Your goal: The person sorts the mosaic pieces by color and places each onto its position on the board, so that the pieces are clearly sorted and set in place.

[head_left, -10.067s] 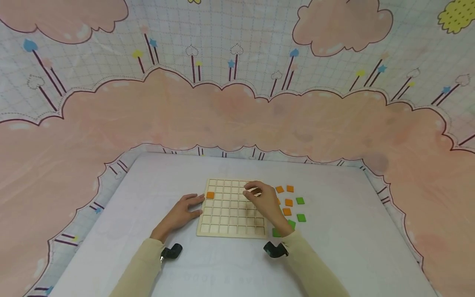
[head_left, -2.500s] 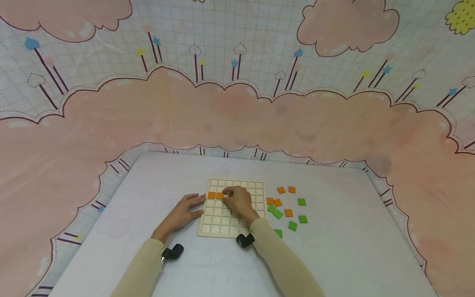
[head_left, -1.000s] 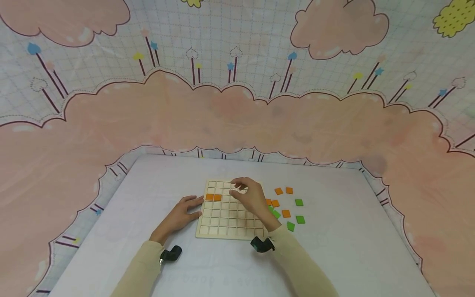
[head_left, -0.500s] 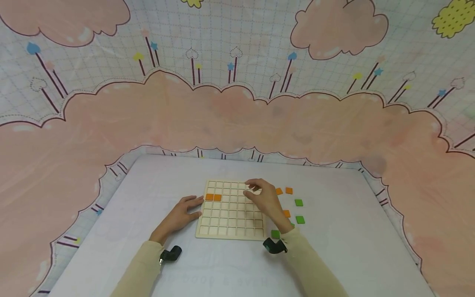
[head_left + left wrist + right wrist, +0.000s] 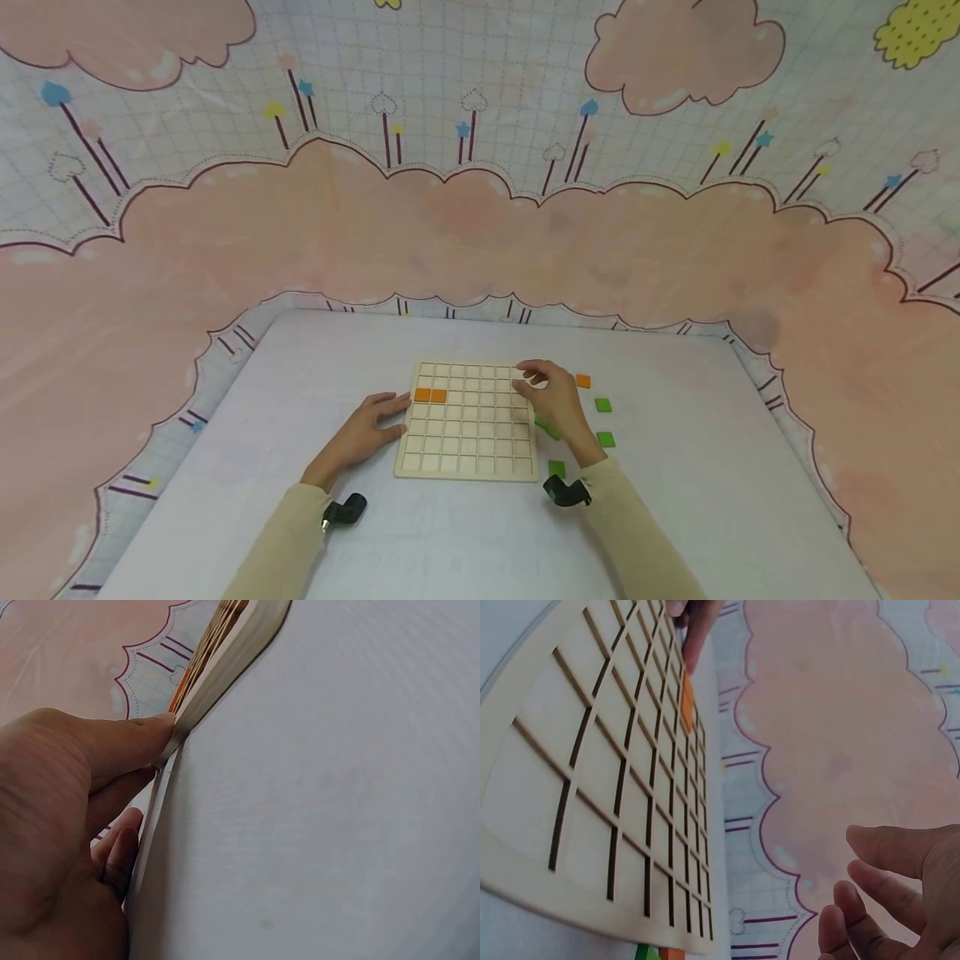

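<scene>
Head view: a gridded board point(image 5: 472, 422) is laid on a white surface point(image 5: 720, 467), backed by cloud-printed cloth point(image 5: 450, 225). Left wrist view: the board's edge is touched by the left hand point(image 5: 56, 806), fingers extended. Right wrist view: the right hand point(image 5: 939, 892) is held with fingers parted.

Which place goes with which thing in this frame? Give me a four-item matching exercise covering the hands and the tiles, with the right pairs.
Things:
1. left hand
2. right hand
3. orange pair
4. green tiles

Places:
A. on the table, right of the board
B. side by side in the board's squares
C. touching the board's left edge
D. in the air by the board's right edge

Pairs: 1-C, 2-D, 3-B, 4-A
</scene>
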{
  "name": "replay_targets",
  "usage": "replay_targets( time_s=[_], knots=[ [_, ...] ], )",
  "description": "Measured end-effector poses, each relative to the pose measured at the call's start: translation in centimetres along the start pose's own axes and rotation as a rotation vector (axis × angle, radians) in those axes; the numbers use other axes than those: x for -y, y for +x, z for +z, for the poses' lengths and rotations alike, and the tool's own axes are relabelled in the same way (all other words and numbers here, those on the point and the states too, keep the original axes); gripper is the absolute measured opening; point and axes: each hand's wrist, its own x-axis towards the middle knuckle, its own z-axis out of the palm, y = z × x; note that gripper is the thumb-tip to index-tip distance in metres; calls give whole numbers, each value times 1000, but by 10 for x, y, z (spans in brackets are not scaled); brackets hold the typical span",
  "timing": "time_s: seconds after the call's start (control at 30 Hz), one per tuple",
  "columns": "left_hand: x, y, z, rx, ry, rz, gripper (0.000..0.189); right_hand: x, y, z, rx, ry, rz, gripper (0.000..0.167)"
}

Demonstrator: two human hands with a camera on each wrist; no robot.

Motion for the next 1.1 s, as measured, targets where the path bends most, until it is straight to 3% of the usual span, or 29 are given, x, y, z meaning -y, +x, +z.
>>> replay_targets(
  time_s=[0.57,1.1],
  knots=[
    [0,0,-1,-3,-13,3,58,-24,3,-26,-55,-57,105,32],
    [0,0,1,-4,-4,2,58,-54,1,-36,23,-96,201,31]
  ],
)
